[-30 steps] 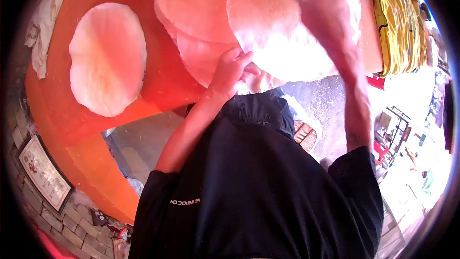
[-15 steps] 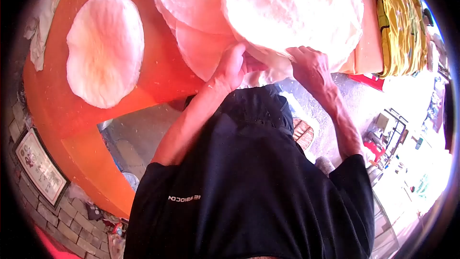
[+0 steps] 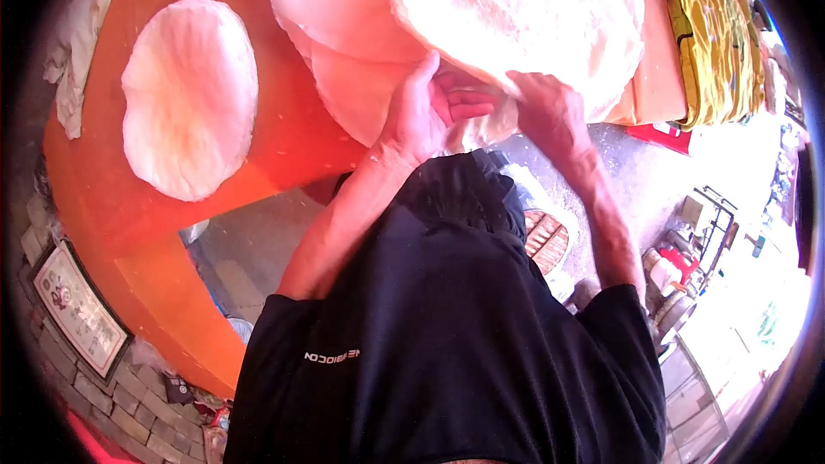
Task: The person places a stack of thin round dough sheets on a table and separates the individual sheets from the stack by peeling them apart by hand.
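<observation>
A large round sheet of flattened dough [image 3: 524,17], brightly lit, lies at the table's front edge on top of other sheets. My right hand [image 3: 554,112] has its fingers closed on the near edge of this sheet. Just left of it, my left hand [image 3: 421,112] is open, with its thumb raised and its fingers stretched out below the dough's edge. Paler dough sheets [image 3: 344,43] spread out under and left of the top one, and part of one hangs past the table edge between my hands. A separate oval dough sheet [image 3: 191,99] lies flat farther left.
The orange table [image 3: 292,133] curves round to the left. A yellow cloth [image 3: 713,43] covers its right end, and a white cloth [image 3: 82,51] hangs at the far left. A round wooden lid or stool top [image 3: 547,239] is low beside my legs. A framed picture [image 3: 82,309] stands at lower left.
My left hand's fingers have opened and come away from the dough's edge, now showing stretched out. My right hand still grips the edge. The view has shifted slightly.
</observation>
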The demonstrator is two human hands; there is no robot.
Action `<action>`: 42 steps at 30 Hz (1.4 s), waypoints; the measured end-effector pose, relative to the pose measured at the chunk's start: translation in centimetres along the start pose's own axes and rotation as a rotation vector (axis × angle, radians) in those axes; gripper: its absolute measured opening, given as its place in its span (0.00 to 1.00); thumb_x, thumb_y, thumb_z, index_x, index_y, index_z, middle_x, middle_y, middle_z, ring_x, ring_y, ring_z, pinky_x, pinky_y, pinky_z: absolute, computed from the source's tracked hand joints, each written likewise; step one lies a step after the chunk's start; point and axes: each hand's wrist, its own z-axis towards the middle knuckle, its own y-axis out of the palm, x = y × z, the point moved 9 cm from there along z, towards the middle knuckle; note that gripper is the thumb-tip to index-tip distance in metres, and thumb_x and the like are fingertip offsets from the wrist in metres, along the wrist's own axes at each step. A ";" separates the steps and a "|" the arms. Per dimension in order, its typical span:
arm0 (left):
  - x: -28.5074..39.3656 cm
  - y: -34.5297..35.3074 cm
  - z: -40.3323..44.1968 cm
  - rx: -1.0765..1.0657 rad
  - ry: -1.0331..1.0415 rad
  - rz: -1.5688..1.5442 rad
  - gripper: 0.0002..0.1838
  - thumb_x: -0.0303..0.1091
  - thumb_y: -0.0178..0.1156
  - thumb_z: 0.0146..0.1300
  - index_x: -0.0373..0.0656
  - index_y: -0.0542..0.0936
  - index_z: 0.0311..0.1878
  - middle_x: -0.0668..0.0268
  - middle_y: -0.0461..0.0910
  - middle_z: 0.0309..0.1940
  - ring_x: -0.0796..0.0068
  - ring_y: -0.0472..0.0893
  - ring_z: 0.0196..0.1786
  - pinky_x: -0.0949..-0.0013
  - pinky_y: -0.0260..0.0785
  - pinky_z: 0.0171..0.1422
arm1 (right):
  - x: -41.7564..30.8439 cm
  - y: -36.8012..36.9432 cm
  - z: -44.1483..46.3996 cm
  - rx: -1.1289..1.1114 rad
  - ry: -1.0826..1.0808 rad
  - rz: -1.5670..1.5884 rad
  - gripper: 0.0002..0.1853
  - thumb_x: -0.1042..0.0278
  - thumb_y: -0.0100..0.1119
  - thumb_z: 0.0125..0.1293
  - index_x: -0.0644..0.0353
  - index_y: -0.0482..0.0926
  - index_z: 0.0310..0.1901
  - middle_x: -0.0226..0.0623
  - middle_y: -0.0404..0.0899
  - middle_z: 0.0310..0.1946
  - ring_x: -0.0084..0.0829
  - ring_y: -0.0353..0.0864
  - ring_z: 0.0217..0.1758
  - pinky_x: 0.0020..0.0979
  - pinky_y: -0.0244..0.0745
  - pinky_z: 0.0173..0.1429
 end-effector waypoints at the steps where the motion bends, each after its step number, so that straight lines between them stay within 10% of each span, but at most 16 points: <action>1: 0.2 -0.5 0.1 -0.024 0.034 0.024 0.28 0.51 0.37 0.73 0.35 0.70 0.57 0.49 0.78 0.47 0.51 0.80 0.48 0.54 0.74 0.55 | 0.9 0.0 0.9 -0.038 -0.043 -0.177 0.04 0.67 0.54 0.56 0.50 0.78 0.32 0.35 0.79 0.23 0.39 0.81 0.25 0.38 0.77 0.30; 3: 0.6 -2.0 -0.5 0.038 0.075 0.089 0.26 0.51 0.43 0.70 0.37 0.70 0.56 0.52 0.79 0.43 0.55 0.81 0.45 0.59 0.74 0.52 | 3.2 -4.7 3.6 -0.368 0.219 -0.478 0.07 0.68 0.55 0.61 0.56 0.81 0.39 0.40 0.82 0.34 0.40 0.83 0.35 0.36 0.77 0.38; 6: 1.2 -6.1 -1.9 0.250 0.094 0.363 0.22 0.47 0.47 0.69 0.38 0.71 0.55 0.55 0.80 0.40 0.61 0.82 0.41 0.62 0.74 0.48 | 9.9 -17.2 3.6 0.349 0.149 0.809 0.07 0.72 0.54 0.66 0.58 0.82 0.38 0.35 0.84 0.34 0.33 0.84 0.38 0.33 0.77 0.46; 13: 5.9 -9.8 -4.3 0.489 0.313 0.389 0.12 0.36 0.53 0.67 0.38 0.74 0.46 0.59 0.80 0.36 0.67 0.82 0.37 0.68 0.76 0.43 | -4.4 -17.6 5.1 0.178 0.045 -0.394 0.15 0.77 0.54 0.59 0.53 0.81 0.47 0.39 0.83 0.38 0.37 0.84 0.40 0.32 0.78 0.45; 17: 7.8 -9.6 -4.1 0.489 0.355 0.222 0.10 0.33 0.53 0.67 0.35 0.74 0.42 0.57 0.79 0.37 0.65 0.81 0.39 0.66 0.76 0.48 | -0.9 -4.1 8.8 -0.126 -0.042 -0.128 0.07 0.68 0.55 0.56 0.55 0.82 0.34 0.43 0.81 0.25 0.45 0.83 0.31 0.42 0.77 0.35; 27: 8.6 -9.7 -1.3 0.265 0.417 0.062 0.11 0.35 0.56 0.65 0.39 0.74 0.47 0.56 0.80 0.36 0.63 0.81 0.39 0.62 0.77 0.48 | -7.7 -19.7 11.9 0.402 -0.085 -0.363 0.05 0.70 0.55 0.60 0.58 0.79 0.29 0.42 0.79 0.23 0.38 0.81 0.26 0.35 0.73 0.27; 29: 8.8 -9.2 -1.0 0.247 0.417 0.053 0.13 0.36 0.56 0.65 0.38 0.73 0.48 0.56 0.80 0.39 0.62 0.81 0.40 0.61 0.77 0.48 | -9.3 -11.8 14.0 0.161 -0.148 -0.521 0.05 0.74 0.54 0.58 0.55 0.80 0.29 0.38 0.80 0.21 0.35 0.82 0.25 0.33 0.73 0.26; 32: 8.6 -8.8 -1.1 0.288 0.367 0.053 0.16 0.36 0.55 0.66 0.36 0.72 0.52 0.56 0.79 0.44 0.62 0.80 0.43 0.60 0.77 0.49 | -7.4 2.0 14.2 -0.057 -0.219 -0.317 0.06 0.72 0.56 0.57 0.56 0.80 0.36 0.40 0.81 0.30 0.40 0.82 0.32 0.39 0.77 0.35; 42: 8.6 -8.8 -1.0 0.228 0.322 -0.044 0.16 0.37 0.49 0.67 0.36 0.73 0.51 0.57 0.79 0.44 0.63 0.78 0.47 0.55 0.71 0.58 | -11.7 3.3 14.0 -0.052 -0.210 0.009 0.09 0.70 0.53 0.61 0.62 0.77 0.42 0.44 0.79 0.34 0.42 0.79 0.41 0.41 0.76 0.40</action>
